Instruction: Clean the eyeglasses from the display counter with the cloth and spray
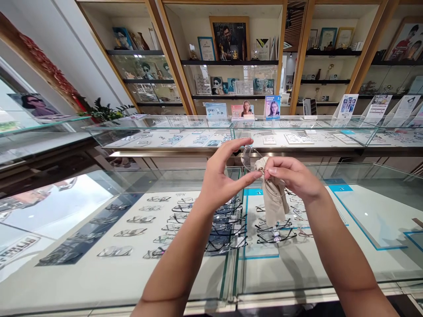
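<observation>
A thin metal-rimmed pair of eyeglasses point(248, 159) is held up above the glass counter, between my two hands. My left hand point(223, 174) grips it, index finger at the top of one lens and thumb low by the bridge. The fingertips of my right hand point(292, 174) are pinched at the middle of the eyeglasses, together with a beige cloth point(276, 204) that hangs down below. Part of the other lens rim shows in front of the cloth. How the cloth sits between the right fingers is hidden.
Below my hands stands a glass display counter point(178, 290) with rows of eyeglasses point(115, 251) inside. Another glass showcase point(155, 152) runs across behind it, with upright cards point(272, 107) on top. Shelves point(231, 62) with framed pictures line the back wall. A plant point(105, 110) is at left.
</observation>
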The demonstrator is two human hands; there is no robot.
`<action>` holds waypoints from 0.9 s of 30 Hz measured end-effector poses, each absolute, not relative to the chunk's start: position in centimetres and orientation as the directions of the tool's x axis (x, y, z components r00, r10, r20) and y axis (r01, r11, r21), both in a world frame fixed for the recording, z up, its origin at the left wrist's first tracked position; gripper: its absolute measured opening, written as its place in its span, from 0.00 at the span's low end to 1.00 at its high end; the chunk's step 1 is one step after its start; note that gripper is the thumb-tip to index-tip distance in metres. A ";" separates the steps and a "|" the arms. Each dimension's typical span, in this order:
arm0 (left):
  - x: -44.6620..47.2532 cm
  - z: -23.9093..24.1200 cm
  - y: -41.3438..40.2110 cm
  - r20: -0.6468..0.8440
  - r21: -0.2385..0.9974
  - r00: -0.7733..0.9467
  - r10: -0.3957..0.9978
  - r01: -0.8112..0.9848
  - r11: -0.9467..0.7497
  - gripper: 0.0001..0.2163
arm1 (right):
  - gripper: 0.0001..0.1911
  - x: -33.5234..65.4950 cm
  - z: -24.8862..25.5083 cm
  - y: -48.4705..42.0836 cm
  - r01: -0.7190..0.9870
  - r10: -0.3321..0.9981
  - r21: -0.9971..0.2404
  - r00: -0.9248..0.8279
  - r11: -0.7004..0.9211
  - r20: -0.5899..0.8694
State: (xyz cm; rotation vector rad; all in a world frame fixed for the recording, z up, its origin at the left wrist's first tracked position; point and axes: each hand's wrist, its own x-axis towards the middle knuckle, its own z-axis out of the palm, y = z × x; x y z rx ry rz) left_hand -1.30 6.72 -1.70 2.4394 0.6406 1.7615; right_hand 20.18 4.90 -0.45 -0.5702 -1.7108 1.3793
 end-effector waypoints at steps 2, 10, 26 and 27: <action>-1.5 -1.6 6.8 0.894 0.276 0.271 0.356 0.292 -0.916 0.31 | 0.15 20.1 -0.3 4.8 -0.175 0.768 -0.939 -0.541 0.294 0.342; -1.0 -1.9 6.6 0.869 0.417 0.178 0.462 0.237 -0.877 0.26 | 0.17 19.8 -0.2 4.3 -0.221 0.826 -0.958 -0.495 0.183 0.272; 0.6 -2.8 7.4 0.585 0.802 0.056 0.809 -0.187 -0.567 0.22 | 0.25 19.0 0.2 3.3 -0.156 0.853 -0.919 -0.343 0.362 0.394; 0.7 -2.9 7.4 0.583 0.801 0.057 0.810 -0.205 -0.562 0.23 | 0.26 18.9 0.2 3.3 -0.160 0.849 -0.917 -0.347 0.366 0.399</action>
